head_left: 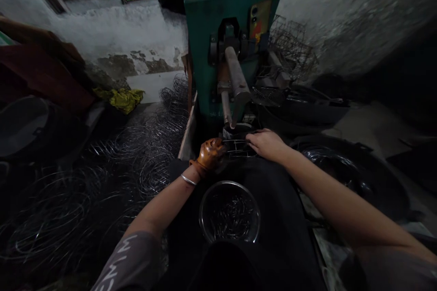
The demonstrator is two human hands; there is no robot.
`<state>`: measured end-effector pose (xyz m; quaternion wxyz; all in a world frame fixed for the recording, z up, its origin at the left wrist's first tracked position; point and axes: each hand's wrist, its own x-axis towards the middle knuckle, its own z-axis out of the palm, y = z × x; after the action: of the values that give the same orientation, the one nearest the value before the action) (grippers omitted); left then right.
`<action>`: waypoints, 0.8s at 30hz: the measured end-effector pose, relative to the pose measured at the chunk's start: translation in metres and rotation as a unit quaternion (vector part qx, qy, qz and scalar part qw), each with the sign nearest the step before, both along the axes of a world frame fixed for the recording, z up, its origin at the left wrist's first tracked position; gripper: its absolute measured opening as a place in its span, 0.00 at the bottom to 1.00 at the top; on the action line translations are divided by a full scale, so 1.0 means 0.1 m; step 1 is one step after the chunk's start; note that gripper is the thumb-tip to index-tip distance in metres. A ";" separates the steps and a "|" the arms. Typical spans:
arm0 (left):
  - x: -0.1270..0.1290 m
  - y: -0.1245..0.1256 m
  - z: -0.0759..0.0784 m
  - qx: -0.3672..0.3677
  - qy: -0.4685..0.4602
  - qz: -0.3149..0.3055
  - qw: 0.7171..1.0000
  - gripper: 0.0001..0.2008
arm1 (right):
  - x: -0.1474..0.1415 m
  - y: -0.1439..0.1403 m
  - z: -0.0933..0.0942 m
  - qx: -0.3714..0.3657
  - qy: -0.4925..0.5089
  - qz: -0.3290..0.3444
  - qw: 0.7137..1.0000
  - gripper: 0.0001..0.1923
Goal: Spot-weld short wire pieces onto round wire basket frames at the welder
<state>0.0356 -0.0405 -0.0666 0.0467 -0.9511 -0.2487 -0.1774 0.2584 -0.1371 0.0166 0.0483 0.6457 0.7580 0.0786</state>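
My left hand [210, 154] wears an orange-brown glove and is closed on the left edge of a small wire frame [239, 147]. My bare right hand [266, 143] grips the frame's right side, fingers curled over the wires. The frame lies just below the metal arm [235, 77] of a green machine [232, 32]. On my lap, under my forearms, sits a round metal bowl [229, 187] with several short wire pieces in it.
Piles of wire rings [102, 177] cover the floor to the left. Dark round tubs [358, 177] sit at the right, with finished wire baskets [290, 45] stacked behind them beside the machine. A yellow cloth [121, 98] lies by the wall.
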 end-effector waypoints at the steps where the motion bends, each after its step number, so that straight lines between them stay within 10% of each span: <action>1: 0.00 0.00 0.00 -0.010 -0.006 -0.004 1.000 0.19 | -0.04 -0.02 -0.03 0.015 0.008 -0.020 1.000 0.09; 11: -0.01 -0.01 -0.01 -0.044 -0.033 -0.004 0.998 0.28 | -0.33 -0.34 -0.43 0.156 0.093 -0.076 0.980 0.14; 24: -0.02 0.01 0.01 0.018 -0.062 -0.009 0.998 0.25 | -0.15 -0.27 -0.10 0.102 0.126 -0.046 0.986 0.15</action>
<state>0.0340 -0.0395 -0.0656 0.0471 -0.9396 -0.2387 -0.2407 0.2437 -0.1639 0.0065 -0.1103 0.6859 0.7157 0.0711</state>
